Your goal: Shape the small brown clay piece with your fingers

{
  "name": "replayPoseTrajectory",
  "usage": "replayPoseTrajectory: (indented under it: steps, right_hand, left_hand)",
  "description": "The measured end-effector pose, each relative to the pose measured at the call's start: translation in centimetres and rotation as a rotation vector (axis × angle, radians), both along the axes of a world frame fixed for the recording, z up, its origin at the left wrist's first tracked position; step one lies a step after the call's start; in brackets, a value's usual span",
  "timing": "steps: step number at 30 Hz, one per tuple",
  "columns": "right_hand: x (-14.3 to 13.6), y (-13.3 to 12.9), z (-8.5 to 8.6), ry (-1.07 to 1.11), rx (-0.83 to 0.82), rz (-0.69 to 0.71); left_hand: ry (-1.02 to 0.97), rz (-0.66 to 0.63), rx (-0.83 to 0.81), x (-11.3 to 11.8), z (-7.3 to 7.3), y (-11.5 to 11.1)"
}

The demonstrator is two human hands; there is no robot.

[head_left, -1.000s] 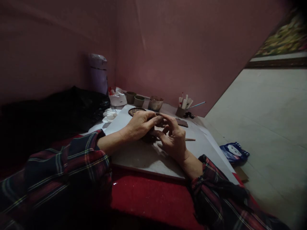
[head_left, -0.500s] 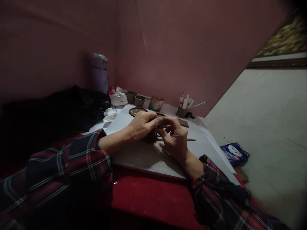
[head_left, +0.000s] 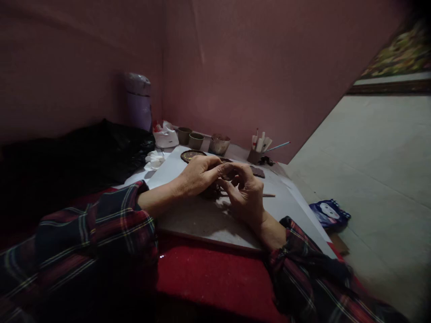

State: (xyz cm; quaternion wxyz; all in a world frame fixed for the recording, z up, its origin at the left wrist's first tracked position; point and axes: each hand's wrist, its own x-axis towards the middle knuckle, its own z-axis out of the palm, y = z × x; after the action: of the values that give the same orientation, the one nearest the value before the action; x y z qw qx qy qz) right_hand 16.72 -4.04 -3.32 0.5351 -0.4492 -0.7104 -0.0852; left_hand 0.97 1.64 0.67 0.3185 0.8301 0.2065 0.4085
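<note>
Clay (head_left: 211, 192), dark brown, sits mostly hidden beneath the left hand (head_left: 201, 174), which cups over it; from where I stand, I can't tell whether it grips. Touching that hand, the right hand (head_left: 247, 193) curls thumb and fingers inward, perhaps around something, hidden from me. Right of it, a thin stick (head_left: 269, 195) shows; beyond the left hand lies a round dish (head_left: 188, 155).

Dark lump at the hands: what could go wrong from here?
1. The left hand and right hand crowd the dark lump; if it is soft, finger pressure could dent it.
2. The stick runs behind the right hand, which might knock it.
3. The dark disc sits just beyond the left hand; it could get brushed.
</note>
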Motion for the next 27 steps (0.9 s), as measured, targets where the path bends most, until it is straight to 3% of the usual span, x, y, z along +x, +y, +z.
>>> replayPoseTrajectory:
  steps: [7,14,21,27]
  right_hand:
    - [0.11,0.28,-0.14,-0.016,0.024,-0.061]
    - [0.22,0.18,-0.39,-0.011,-0.075,-0.032]
    - [0.09,0.03,-0.21,-0.021,0.021,0.01]
    - [0.05,-0.11,-0.29,0.026,-0.001,-0.022]
  left_hand:
    - [-0.013,-0.062,-0.155,0.04,-0.17,-0.04]
    - [-0.057,-0.077,-0.163,0.21,-0.26,0.33]
    - [-0.051,-0.071,-0.117,0.11,-0.28,0.19]
    - [-0.019,-0.114,-0.199,-0.03,-0.29,0.1]
